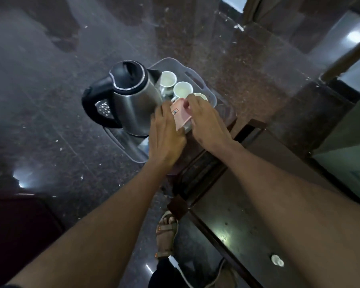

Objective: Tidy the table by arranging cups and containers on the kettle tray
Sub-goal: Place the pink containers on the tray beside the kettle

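Note:
A clear plastic tray (197, 76) sits on a small dark wooden table. On it stand a steel kettle (131, 100) with a black lid and handle, and white cups (168, 78) (183, 89), with a third cup (202, 96) half hidden behind my right hand. Both hands meet over the tray's near right part on a stack of pink sachets (180, 114). My left hand (166, 134) presses its left side, palm down. My right hand (206, 121) pinches its top edge with fingertips. What lies under the sachets is hidden.
The tray overhangs the table's corner (229, 119) above a dark polished stone floor. A lower dark table (247, 225) with a small white cap (277, 260) stands at lower right. My sandalled foot (166, 233) and a white cable are below. A dark red seat is at lower left.

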Demonstrator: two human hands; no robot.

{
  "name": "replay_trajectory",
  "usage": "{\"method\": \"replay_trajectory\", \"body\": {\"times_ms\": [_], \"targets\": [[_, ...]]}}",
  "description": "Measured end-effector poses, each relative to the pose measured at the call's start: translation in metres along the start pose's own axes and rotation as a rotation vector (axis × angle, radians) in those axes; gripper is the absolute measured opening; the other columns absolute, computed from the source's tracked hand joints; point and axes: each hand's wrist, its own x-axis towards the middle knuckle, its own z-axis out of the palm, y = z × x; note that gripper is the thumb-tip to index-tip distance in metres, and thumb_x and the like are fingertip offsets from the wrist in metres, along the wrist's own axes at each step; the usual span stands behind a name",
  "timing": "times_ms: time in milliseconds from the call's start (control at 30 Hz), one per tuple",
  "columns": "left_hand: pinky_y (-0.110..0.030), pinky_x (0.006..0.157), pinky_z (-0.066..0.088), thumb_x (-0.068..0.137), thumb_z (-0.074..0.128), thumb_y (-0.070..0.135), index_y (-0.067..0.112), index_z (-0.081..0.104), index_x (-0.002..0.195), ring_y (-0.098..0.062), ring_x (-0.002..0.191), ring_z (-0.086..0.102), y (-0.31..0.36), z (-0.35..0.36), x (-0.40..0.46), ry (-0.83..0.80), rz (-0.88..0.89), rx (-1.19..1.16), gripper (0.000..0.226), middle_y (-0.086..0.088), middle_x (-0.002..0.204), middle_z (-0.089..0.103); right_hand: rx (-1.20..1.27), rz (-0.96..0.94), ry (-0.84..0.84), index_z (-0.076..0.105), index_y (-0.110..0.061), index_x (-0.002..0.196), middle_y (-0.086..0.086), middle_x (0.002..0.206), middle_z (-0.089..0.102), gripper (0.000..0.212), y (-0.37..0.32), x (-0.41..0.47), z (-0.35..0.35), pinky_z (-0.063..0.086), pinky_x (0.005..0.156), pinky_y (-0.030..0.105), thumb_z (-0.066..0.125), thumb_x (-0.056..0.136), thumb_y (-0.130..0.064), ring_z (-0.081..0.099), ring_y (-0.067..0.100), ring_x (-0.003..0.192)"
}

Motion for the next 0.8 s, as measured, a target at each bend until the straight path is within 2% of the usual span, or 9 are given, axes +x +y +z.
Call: {"method": "replay_trajectory", "body": {"times_ms": [133, 267, 367, 467, 533, 633, 733, 800], "targets": [[-0.051, 0.098, 0.048, 0.087, 0.073, 0.016, 0.006, 0.048, 0.143, -0.038, 0.115, 0.055, -0.02, 0.006, 0.001, -0.116, -0.032, 0.019, 0.062, -0.016, 0.13, 0.052, -0.016, -0.004, -0.031, 0.053, -0.011, 0.114, 0.009, 0.11, 0.055, 0.034, 0.002, 0.006, 0.014, 0.051, 0.07, 0.048, 0.051, 0.083, 0.003, 0.056, 0.032, 0.093], [-0.054, 0.097, 0.05, 0.094, 0.062, 0.016, 0.003, 0.052, 0.137, -0.039, 0.121, 0.056, -0.03, 0.014, -0.003, -0.211, -0.031, 0.038, 0.046, -0.016, 0.136, 0.05, -0.066, 0.011, -0.062, 0.057, -0.013, 0.119, 0.007, 0.117, 0.05, 0.042, 0.008, 0.003, 0.027, 0.051, 0.068, 0.046, 0.049, 0.083, 0.008, 0.059, 0.035, 0.091], [-0.049, 0.093, 0.052, 0.095, 0.056, 0.008, 0.002, 0.053, 0.134, -0.038, 0.117, 0.059, -0.034, 0.018, -0.004, -0.226, -0.02, 0.035, 0.04, -0.015, 0.135, 0.051, -0.076, 0.038, -0.085, 0.058, -0.016, 0.126, 0.007, 0.123, 0.048, 0.045, 0.011, 0.002, 0.034, 0.056, 0.076, 0.047, 0.049, 0.087, 0.005, 0.063, 0.035, 0.094], [-0.052, 0.092, 0.054, 0.1, 0.05, 0.009, 0.003, 0.053, 0.137, -0.038, 0.12, 0.058, -0.038, 0.02, -0.005, -0.242, -0.016, 0.059, 0.037, -0.014, 0.139, 0.051, -0.112, 0.039, -0.122, 0.061, -0.015, 0.125, 0.006, 0.124, 0.049, 0.041, 0.012, 0.001, 0.038, 0.057, 0.081, 0.046, 0.052, 0.089, 0.001, 0.061, 0.031, 0.103], [-0.052, 0.098, 0.052, 0.103, 0.046, 0.01, 0.003, 0.052, 0.143, -0.039, 0.125, 0.057, -0.038, 0.02, -0.006, -0.242, 0.005, 0.037, 0.041, -0.016, 0.144, 0.051, -0.146, 0.028, -0.149, 0.064, -0.015, 0.123, 0.006, 0.125, 0.05, 0.037, 0.011, 0.0, 0.039, 0.056, 0.085, 0.045, 0.054, 0.089, -0.003, 0.057, 0.028, 0.112], [-0.046, 0.117, 0.041, 0.107, 0.042, 0.009, 0.003, 0.05, 0.151, -0.036, 0.139, 0.051, -0.039, 0.019, -0.006, -0.23, 0.079, -0.039, 0.045, -0.019, 0.15, 0.053, -0.228, -0.001, -0.176, 0.07, -0.015, 0.117, 0.006, 0.122, 0.057, 0.031, 0.008, -0.003, 0.036, 0.049, 0.095, 0.042, 0.055, 0.091, -0.006, 0.051, 0.027, 0.121], [-0.04, 0.118, 0.038, 0.109, 0.04, 0.008, 0.002, 0.059, 0.142, -0.033, 0.135, 0.055, -0.037, 0.024, 0.001, -0.229, 0.151, -0.091, 0.039, -0.02, 0.142, 0.061, -0.267, -0.011, -0.204, 0.067, -0.018, 0.121, 0.004, 0.126, 0.061, 0.031, 0.004, -0.007, 0.031, 0.036, 0.102, 0.035, 0.049, 0.096, -0.015, 0.049, 0.028, 0.126], [-0.041, 0.108, 0.042, 0.104, 0.044, 0.008, 0.002, 0.065, 0.13, -0.036, 0.122, 0.06, -0.036, 0.03, 0.002, -0.204, 0.222, -0.048, 0.034, -0.023, 0.129, 0.067, -0.311, -0.04, -0.214, 0.062, -0.021, 0.128, 0.0, 0.133, 0.059, 0.036, 0.005, -0.011, 0.028, 0.033, 0.106, 0.03, 0.05, 0.095, -0.017, 0.048, 0.024, 0.13]]}}
